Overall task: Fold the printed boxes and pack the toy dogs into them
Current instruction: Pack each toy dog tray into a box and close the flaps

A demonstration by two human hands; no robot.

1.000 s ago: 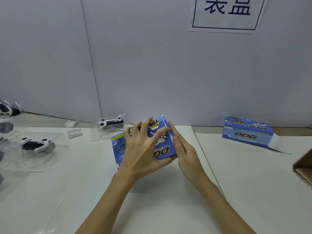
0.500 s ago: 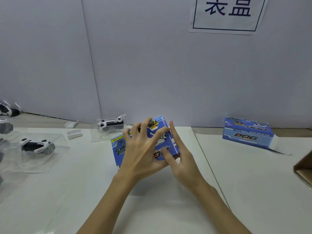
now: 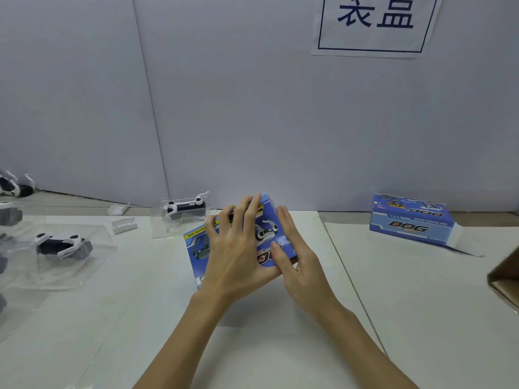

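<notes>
A blue printed box (image 3: pixel 196 245) with "DOG" artwork sits tilted at the middle of the white table. My left hand (image 3: pixel 236 254) holds it, with fingers spread over its upper face and the thumb under the near edge. My right hand (image 3: pixel 300 265) lies with straight fingers flat against the box's right end, its thumb tip resting on the printed face. A black-and-white toy dog (image 3: pixel 185 209) stands in a clear plastic tray just behind the box to the left. Another toy dog (image 3: pixel 60 244) rests in a clear tray at the left.
A second blue printed box (image 3: pixel 410 220) lies at the back right with a white flap hanging open. A brown cardboard carton (image 3: pixel 505 276) juts in at the right edge. Two small white plastic pieces (image 3: pixel 123 224) and a further toy dog (image 3: pixel 12 188) lie at the left. A grey wall stands close behind.
My right thumb has swung from beside the box onto its printed face, while the fingers stay against the right end. The left hand keeps its hold; the box has barely moved.
</notes>
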